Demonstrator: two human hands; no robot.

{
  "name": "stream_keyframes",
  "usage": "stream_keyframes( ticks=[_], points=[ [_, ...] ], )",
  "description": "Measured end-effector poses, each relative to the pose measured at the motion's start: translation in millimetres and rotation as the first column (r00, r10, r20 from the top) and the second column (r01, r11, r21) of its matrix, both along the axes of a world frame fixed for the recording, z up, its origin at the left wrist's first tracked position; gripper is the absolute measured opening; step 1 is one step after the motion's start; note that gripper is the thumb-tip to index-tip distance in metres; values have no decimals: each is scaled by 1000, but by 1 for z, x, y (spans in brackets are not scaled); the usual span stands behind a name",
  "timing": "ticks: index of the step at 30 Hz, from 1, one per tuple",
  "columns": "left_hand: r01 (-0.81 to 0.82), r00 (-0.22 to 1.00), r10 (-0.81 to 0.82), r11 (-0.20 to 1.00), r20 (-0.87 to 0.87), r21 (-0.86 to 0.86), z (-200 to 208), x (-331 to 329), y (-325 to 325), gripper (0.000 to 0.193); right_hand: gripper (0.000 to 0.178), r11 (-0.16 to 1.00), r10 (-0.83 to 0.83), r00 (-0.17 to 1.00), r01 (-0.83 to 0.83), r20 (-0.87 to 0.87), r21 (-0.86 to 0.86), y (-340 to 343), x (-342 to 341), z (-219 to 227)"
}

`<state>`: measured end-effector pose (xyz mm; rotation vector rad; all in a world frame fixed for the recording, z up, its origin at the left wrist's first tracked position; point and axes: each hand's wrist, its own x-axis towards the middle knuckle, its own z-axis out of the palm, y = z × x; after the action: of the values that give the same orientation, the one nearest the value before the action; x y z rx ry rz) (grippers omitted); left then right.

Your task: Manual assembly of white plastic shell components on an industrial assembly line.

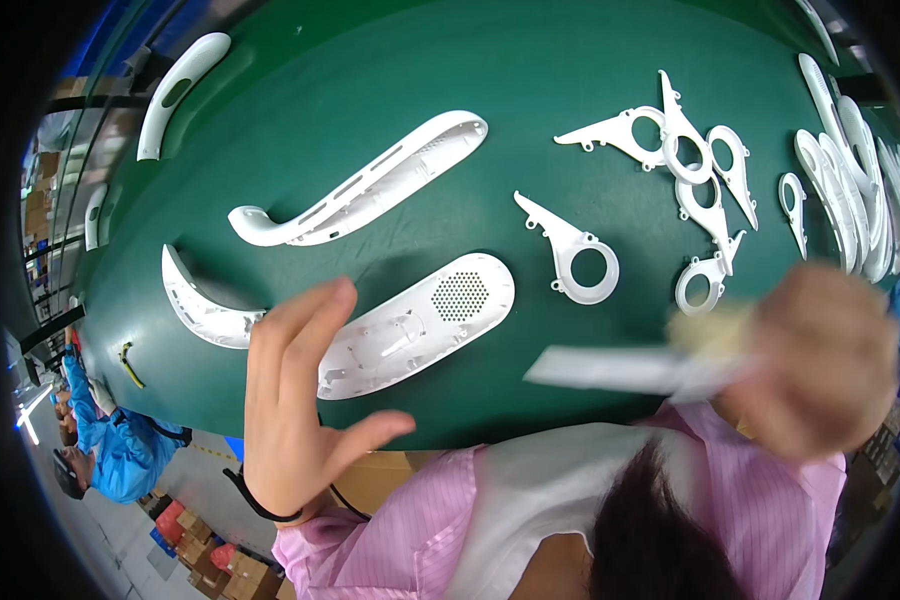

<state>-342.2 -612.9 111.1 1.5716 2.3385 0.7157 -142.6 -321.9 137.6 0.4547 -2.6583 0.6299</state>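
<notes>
My left hand (300, 400) is raised, its fingers stretched and the thumb apart, with nothing in it. Behind its fingers lies a long white plastic shell (410, 325) with a grid of holes at one end; the hand partly hides the shell's near end. A curved white piece (205, 305) rests just left of it, and a longer hollow white shell (370, 185) lies beyond. My right hand (820, 360), smeared by motion, is closed around a long white piece (620, 372). Something pale yellow (710, 330) shows at its fingers, too blurred to name.
Several white ring-shaped brackets with pointed arms (585, 265) lie on the green table (510, 390) to the right. More white shells (850, 190) line the far right edge. A curved cover (185, 85) is at far left. A co-worker in blue (130, 450) is beyond the left edge.
</notes>
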Motion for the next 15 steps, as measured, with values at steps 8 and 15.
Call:
stream_keyframes(
  ticks=[8, 15],
  points=[
    [198, 880, -144, 977, 453, -73, 5, 11, -24, 40, 46, 988, -12, 1000, 8, -23, -153, -106, -42, -37],
    [-570, 426, 215, 819, 879, 76, -3, 39, -70, 30, 42, 973, -198, 912, 140, 359, 182, -76, -38, -50]
  ],
)
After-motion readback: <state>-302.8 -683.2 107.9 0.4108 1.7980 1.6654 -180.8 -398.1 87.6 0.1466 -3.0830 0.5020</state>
